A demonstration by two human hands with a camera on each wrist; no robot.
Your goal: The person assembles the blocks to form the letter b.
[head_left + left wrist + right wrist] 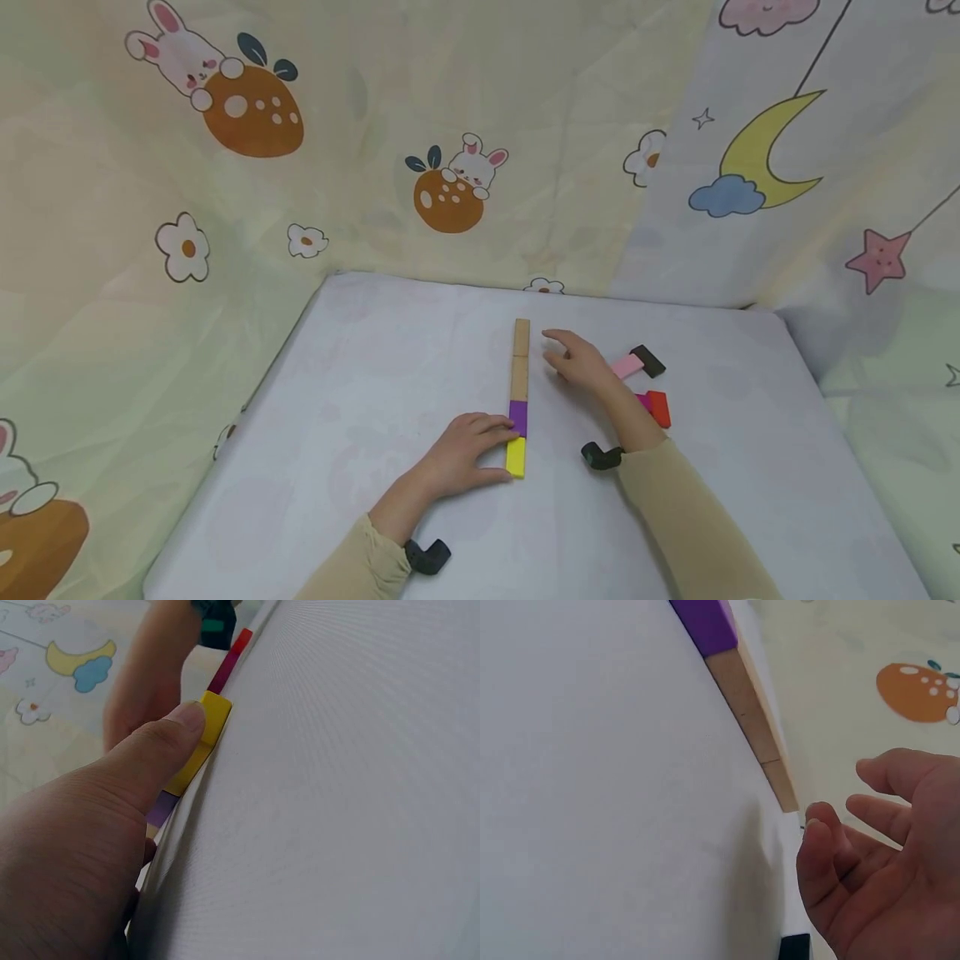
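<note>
A straight row of blocks runs away from me in the head view: a yellow block nearest, then a purple block and two plain wooden blocks. My left hand lies along the row's left side, fingertips at the purple block and thumb by the yellow block's near end. In the left wrist view the thumb rests against the yellow block. My right hand is held to the right of the far wooden block, fingers loosely bent and empty. The right wrist view shows it apart from the wooden blocks.
Right of my right forearm lie a pink block, a black block, a red block and a partly hidden magenta block. The white table meets a patterned cloth behind and at the sides.
</note>
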